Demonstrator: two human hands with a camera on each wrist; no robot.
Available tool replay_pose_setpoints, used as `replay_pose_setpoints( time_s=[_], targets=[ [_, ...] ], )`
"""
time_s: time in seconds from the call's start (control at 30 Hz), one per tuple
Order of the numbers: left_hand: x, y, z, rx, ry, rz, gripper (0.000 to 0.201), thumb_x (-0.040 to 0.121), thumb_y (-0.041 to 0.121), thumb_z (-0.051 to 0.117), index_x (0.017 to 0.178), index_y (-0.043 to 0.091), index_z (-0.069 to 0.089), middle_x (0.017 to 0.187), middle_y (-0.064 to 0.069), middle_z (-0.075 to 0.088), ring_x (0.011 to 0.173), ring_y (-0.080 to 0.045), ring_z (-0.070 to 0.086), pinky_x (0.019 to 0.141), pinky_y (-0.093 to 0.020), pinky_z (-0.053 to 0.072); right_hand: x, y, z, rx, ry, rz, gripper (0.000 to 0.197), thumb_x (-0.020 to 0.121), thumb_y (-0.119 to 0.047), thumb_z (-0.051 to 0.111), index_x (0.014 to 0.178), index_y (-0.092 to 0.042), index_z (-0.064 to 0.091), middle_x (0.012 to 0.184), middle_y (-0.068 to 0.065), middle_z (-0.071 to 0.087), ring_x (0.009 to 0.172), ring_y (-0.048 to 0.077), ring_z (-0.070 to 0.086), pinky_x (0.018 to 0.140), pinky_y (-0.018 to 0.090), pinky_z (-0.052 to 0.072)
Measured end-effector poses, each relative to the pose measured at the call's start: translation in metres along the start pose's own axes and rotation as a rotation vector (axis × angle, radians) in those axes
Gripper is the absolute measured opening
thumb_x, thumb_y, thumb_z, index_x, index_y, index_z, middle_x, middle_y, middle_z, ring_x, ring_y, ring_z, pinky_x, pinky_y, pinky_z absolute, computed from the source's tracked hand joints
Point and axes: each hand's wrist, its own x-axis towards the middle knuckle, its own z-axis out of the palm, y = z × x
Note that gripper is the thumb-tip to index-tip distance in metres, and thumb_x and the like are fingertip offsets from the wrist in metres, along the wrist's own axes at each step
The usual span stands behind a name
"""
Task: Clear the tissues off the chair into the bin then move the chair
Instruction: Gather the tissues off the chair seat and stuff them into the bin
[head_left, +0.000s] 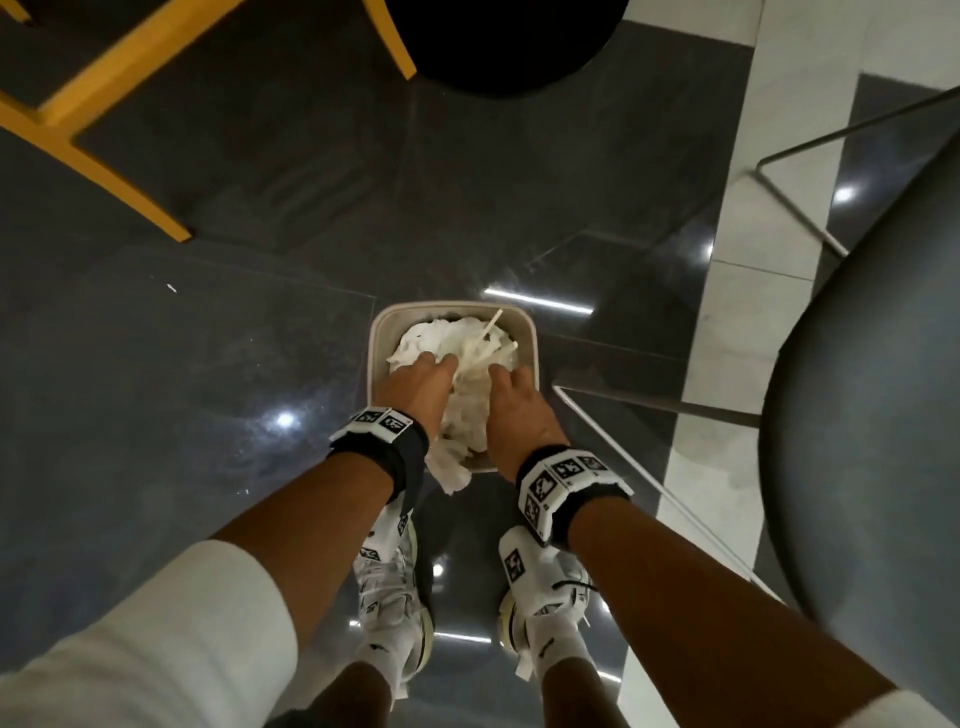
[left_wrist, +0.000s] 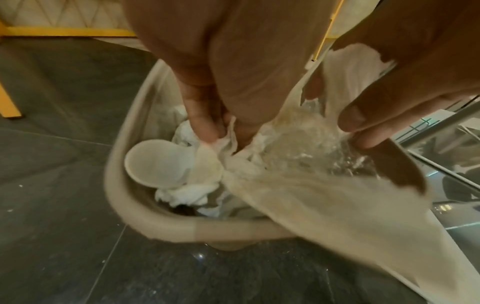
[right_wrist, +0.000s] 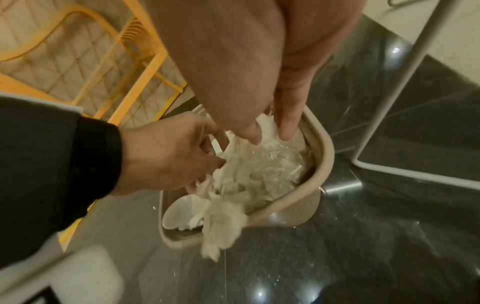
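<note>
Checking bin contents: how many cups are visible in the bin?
1: a white cup on its side against the bin wall, partly under tissues. Others may be buried beneath the pile.

Dark grey polished tile floor (head_left: 218, 322), glossy, with bright spots and streaks of reflected light; a band of pale tiles (head_left: 748, 249) runs along its right side. Standing directly on the dark tiles: a beige bin (head_left: 375, 358) with rounded corners, at centre; the yellow legs of a chair (head_left: 98, 156), upper left; a round black base (head_left: 498, 47), top centre; a grey metal-tube frame (head_left: 644, 462), just right of the bin; and the person's two white shoes (head_left: 387, 582), just on the near side of the bin. Small white specks (left_wrist: 20, 186) lie scattered on the tiles near the bin
</note>
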Motion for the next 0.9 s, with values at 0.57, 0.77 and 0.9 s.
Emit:
replay_pose_setpoints(
  time_s=[0.57,0.77,0.9],
  targets=[
    [-0.05,0.055,-0.111,-0.182,-0.068,-0.075,0.045,0.094,0.012,0.05,0.138,0.018,0.051,0.132,-0.014,0.062,0.119,-0.035,0.06,0.1,-0.04,0.048,-0.092,-0.013,-0.102,0.363,0.012,0.036,0.049,0.095,-0.016,0.048,0.143,-0.014,0.043,0.123,0.013,0.067,0.111,0.033,0.065,0.091,0.037,0.052],
    [-0.066,0.215,-0.202,-0.144,0.208,0.303,0.04,0.084,0.009,0.052,0.123,0.012,0.055,0.114,-0.017,0.063,0.111,-0.04,0.056,0.096,-0.047,0.047,-0.196,0.078,-0.191,0.564,0.274,0.133,0.023,0.091,-0.017,0.053,0.109,-0.015,0.068,0.1,0.008,0.074,0.101,0.031,0.068,0.091,0.036,0.052],
    [-0.072,0.341,-0.217,-0.03,0.293,0.633,0.049,0.075,0.021,0.062,0.123,0.014,0.054,0.119,-0.015,0.053,0.11,-0.038,0.048,0.096,-0.047,0.042,-0.25,0.167,-0.227,0.725,0.577,0.355,0.011,0.091,-0.022,0.059,0.09,-0.02,0.07,0.077,-0.002,0.069,0.085,0.021,0.066,0.082,0.033,0.052]
  ],
)
